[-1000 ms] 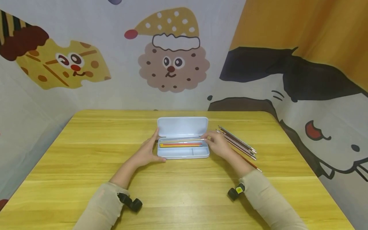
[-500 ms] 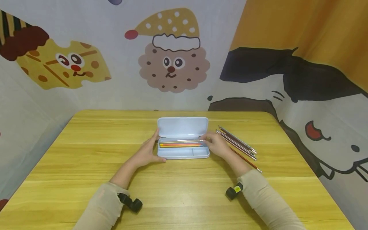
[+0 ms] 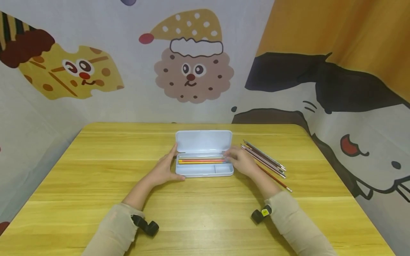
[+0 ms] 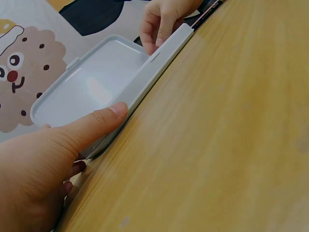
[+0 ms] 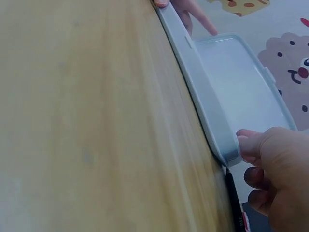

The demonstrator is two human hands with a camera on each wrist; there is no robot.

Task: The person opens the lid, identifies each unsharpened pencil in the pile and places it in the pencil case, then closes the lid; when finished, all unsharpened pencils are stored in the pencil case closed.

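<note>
A light blue pencil case (image 3: 205, 170) lies open mid-table, its lid (image 3: 203, 141) folded back. Several coloured pencils (image 3: 200, 161) lie in the long compartment. My left hand (image 3: 166, 167) holds the case's left end, with the thumb (image 4: 104, 118) along the front wall and the fingers behind. My right hand (image 3: 238, 160) is at the right end. Its fingers (image 4: 154, 29) curl down into the tray and pinch the end of the topmost pencil (image 3: 201, 158), which lies flat. The thumb (image 5: 248, 142) sits by the case's corner.
Several loose pencils (image 3: 264, 159) lie in a slanted row on the wooden table (image 3: 205, 213), just right of my right hand. Printed cartoon cloth walls (image 3: 192, 71) close in the table at the back and both sides.
My right hand has lowered the pencil from resting across the tray's rim down flat among the others. The left hand and the case have not moved.
</note>
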